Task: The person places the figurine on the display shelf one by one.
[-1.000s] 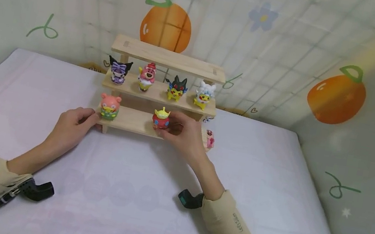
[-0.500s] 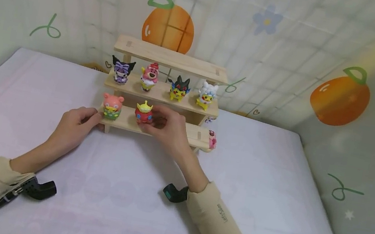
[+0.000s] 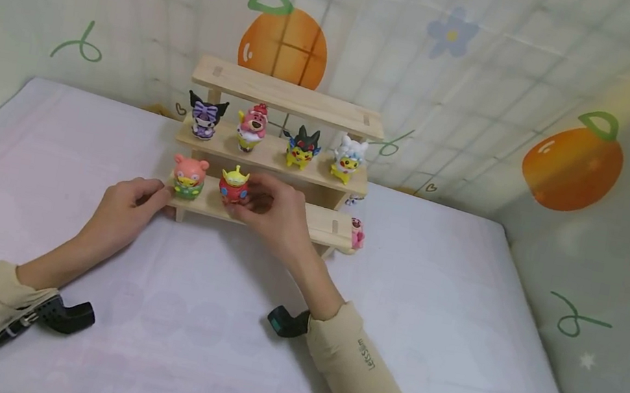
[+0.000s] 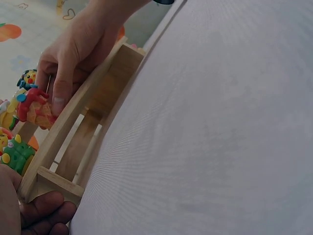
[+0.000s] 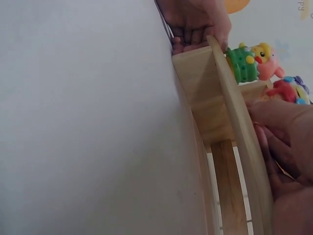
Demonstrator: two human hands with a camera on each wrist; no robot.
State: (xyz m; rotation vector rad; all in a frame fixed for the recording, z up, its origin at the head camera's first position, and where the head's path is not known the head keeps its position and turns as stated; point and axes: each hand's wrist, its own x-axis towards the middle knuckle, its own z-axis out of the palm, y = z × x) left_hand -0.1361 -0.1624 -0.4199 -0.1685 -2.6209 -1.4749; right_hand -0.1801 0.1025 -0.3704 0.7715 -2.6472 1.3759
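My right hand (image 3: 280, 218) pinches a small toy figurine (image 3: 234, 184) with a yellow three-pointed head and a red body, close over the bottom step of a wooden tiered display shelf (image 3: 213, 207). Its waffle-cone-like base (image 4: 40, 115) shows in the left wrist view beside the thumb. At the left end of that step, my left hand (image 3: 128, 207) grips the wood, thumb at the top edge and curled fingers (image 4: 46, 208) below. Right by that thumb stands a pink figurine (image 3: 189, 177) in a green suit, just left of the held one.
On the middle step stand a black-and-purple figurine (image 3: 206, 117), a pink bear (image 3: 252, 127), a black-eared yellow figurine (image 3: 301, 147) and a white-hooded one (image 3: 348, 158). A pink item (image 3: 357, 233) shows past the shelf's right end. A white cloth (image 3: 202, 344) covers the table; a patterned curtain hangs behind.
The right hand has carried the red-bodied figurine leftward along the bottom step, toward the pink one, slowing in the last half second. The left hand keeps its grip on the shelf end.
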